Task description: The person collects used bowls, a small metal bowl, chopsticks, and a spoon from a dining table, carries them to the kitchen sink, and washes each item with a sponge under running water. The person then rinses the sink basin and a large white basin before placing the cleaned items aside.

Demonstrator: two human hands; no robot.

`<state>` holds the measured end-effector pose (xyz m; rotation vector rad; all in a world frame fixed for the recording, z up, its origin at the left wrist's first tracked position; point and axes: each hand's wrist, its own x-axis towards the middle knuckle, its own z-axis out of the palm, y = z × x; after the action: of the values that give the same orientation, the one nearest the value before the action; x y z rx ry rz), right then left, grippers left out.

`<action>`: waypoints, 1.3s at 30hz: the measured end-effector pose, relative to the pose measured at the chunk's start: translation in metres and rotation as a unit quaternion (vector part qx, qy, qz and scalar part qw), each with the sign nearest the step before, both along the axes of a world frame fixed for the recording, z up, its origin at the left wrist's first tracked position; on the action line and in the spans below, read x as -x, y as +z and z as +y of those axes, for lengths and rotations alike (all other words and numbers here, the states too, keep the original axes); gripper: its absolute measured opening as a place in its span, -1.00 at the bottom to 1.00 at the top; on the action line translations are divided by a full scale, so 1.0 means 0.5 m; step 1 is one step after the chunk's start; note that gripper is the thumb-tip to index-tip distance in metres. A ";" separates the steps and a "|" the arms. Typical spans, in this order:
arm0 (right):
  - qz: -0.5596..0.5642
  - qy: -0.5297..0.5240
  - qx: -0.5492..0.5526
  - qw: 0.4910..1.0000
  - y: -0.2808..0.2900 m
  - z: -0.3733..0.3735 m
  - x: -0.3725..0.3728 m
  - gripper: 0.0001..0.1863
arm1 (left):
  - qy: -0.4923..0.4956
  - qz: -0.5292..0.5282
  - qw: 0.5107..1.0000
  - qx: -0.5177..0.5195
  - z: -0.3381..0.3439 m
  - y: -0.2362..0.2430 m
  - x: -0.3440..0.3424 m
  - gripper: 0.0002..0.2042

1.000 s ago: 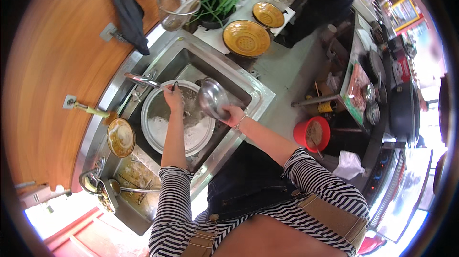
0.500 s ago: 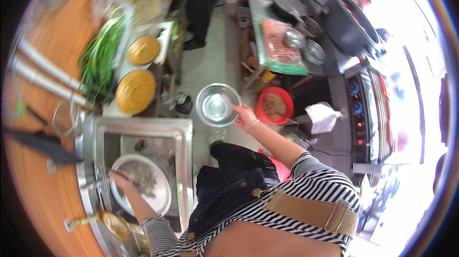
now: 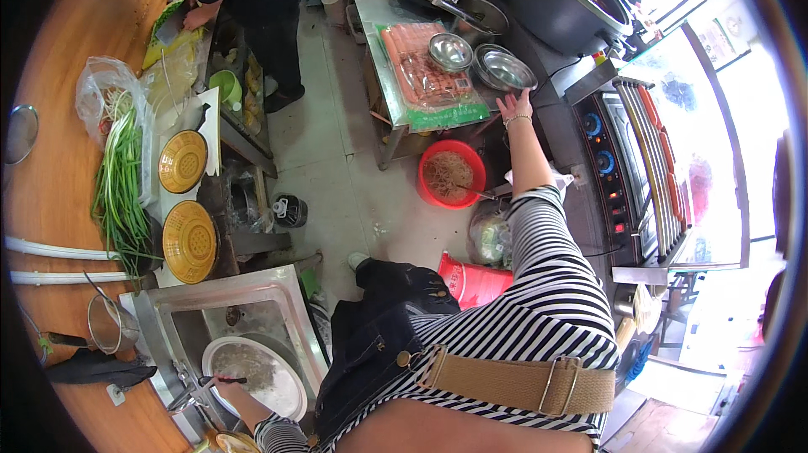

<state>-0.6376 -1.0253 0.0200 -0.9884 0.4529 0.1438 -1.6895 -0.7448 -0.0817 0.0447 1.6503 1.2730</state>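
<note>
Pale floor tiles (image 3: 345,192) ran up the middle of the kitchen, and at the near left sat the steel sink (image 3: 295,286), with a white basin (image 3: 291,392) of greyish contents inside. At that basin's left side was my left hand (image 3: 225,387), fingers curled at a slim dark handle (image 3: 237,381); whether they gripped it, I couldn't tell! Further out stood a red bucket (image 3: 477,168), a metal utensil (image 3: 481,193) propped in it. Beyond that, on the right, came my right hand (image 3: 515,106): outstretched, fingers spread, grasping nothing, just beside the steel bowls (image 3: 505,70)! Left of those, a smaller bowl (image 3: 450,52) rested on a clear pack of pinkish food (image 3: 408,53). Farther still loomed a big dark pot (image 3: 543,11), and at the far left, a co-worker's hands (image 3: 202,15) were down beside some greens (image 3: 164,22).
</note>
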 end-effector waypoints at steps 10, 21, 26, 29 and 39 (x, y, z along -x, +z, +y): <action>-0.167 0.320 0.256 0.897 -0.172 0.229 0.605 -0.84 | -0.014 0.110 0.993 0.029 -0.056 0.085 -0.047 -0.49; 0.046 0.915 0.019 0.400 -0.050 0.533 1.605 -0.76 | -0.119 0.068 0.978 -0.160 -0.124 0.023 -0.022 -0.90; 0.093 0.936 0.167 0.295 -0.087 0.545 1.871 -0.63 | -0.176 0.116 0.977 -0.002 -0.126 0.060 -0.053 -0.72; -0.070 0.907 0.177 0.376 -0.122 0.584 1.926 -0.58 | -0.133 0.216 0.967 0.005 -0.140 0.066 -0.079 -0.70; 0.158 0.793 -0.063 0.584 -0.103 0.709 1.877 -0.76 | -0.134 0.406 0.903 0.037 -0.051 0.092 -0.070 -0.59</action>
<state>-1.5760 -0.6707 -0.0316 -0.9453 -0.2885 1.9991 -1.6546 -0.7704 -0.0357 0.8265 2.2856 1.0249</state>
